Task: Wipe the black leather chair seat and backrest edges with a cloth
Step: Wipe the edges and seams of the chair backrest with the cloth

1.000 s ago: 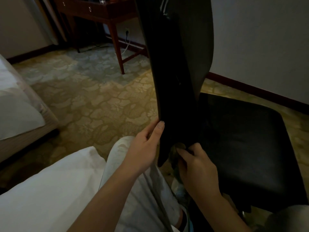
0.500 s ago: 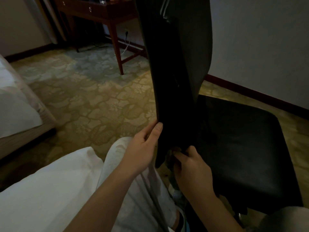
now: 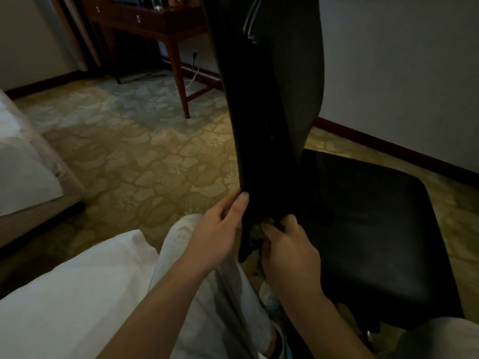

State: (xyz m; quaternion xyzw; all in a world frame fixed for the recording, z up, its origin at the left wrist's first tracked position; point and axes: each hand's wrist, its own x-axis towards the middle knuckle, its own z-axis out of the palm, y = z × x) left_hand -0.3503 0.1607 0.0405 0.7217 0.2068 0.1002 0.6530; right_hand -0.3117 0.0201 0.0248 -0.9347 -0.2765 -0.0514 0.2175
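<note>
Ideally, left hand (image 3: pixel 217 237) grips the tall black leather backrest (image 3: pixel 259 125) steady; right hand (image 3: pixel 290 252) slides its pinched dark crumpled cloth (image 3: pixel 260 225) along the edge.

The backrest (image 3: pixel 259 99) and seat (image 3: pixel 375 229) are black. The cloth (image 3: pixel 261 225) looks dark, mottled olive. The carpet (image 3: pixel 142 156) bears a gold floral pattern with grey-green patches. The desk (image 3: pixel 160 27) is reddish-brown, the bedding (image 3: pixel 77 294) white, the skirting board (image 3: pixel 388 149) dark red-brown.

Pale creased trousers (image 3: pixel 191 244), bare forearms (image 3: pixel 160 301), light-coloured shoe (image 3: pixel 269 297)
</note>
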